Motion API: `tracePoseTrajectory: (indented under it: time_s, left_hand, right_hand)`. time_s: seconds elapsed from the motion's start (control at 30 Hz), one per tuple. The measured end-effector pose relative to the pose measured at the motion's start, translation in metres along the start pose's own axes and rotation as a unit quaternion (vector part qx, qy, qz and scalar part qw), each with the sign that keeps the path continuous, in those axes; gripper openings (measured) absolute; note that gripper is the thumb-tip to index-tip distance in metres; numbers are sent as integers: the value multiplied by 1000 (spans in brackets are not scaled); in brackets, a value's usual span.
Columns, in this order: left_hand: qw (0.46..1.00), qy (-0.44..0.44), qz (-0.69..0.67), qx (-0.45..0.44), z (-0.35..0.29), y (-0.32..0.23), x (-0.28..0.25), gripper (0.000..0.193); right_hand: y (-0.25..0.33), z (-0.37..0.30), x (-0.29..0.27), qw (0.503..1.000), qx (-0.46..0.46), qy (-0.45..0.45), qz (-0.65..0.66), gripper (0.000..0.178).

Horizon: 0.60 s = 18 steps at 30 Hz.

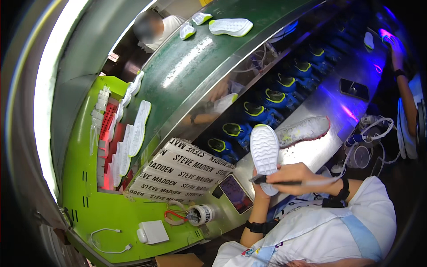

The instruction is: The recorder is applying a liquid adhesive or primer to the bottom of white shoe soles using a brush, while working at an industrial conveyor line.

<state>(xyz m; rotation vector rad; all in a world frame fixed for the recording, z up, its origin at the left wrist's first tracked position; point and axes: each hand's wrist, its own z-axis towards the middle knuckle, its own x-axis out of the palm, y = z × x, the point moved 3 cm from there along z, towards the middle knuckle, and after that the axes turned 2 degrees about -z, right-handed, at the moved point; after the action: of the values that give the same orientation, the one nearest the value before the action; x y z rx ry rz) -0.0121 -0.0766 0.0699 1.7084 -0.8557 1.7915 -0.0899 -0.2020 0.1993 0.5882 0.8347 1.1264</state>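
A white shoe sole (265, 151) with a wavy tread stands tilted upright in my left hand (259, 192), whose fingers are closed on its lower end and partly hidden behind it. My right hand (296, 177) is closed round a slim black pen-shaped tool (282, 181). The tool crosses the sole's lower part, its tip towards the left; whether it touches the sole I cannot tell. Just beyond the sole, a grey speckled shoe-shaped piece with a red edge (304, 131) lies on the metal ledge (289, 162).
Blue shoes (275, 97) line the dark channel beyond the ledge. White soles (230, 27) lie on the green belt (187, 66); more lean by a lime bench (82, 178). Phones (236, 193), a printed box (178, 173), a pot (202, 214) and cables are near. A co-worker's hand (393, 44) is far right.
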Motion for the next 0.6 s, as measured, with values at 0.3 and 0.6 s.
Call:
tracePoseTrajectory:
  time_s: [0.3, 0.6]
  left_hand:
    - [993, 80, -82, -18, 26, -34, 32, 58]
    - [880, 18, 382, -283, 51, -40, 99, 37]
  right_hand:
    - [15, 22, 4, 998, 11, 64, 28, 32]
    - [28, 30, -15, 972, -12, 233, -23, 25]
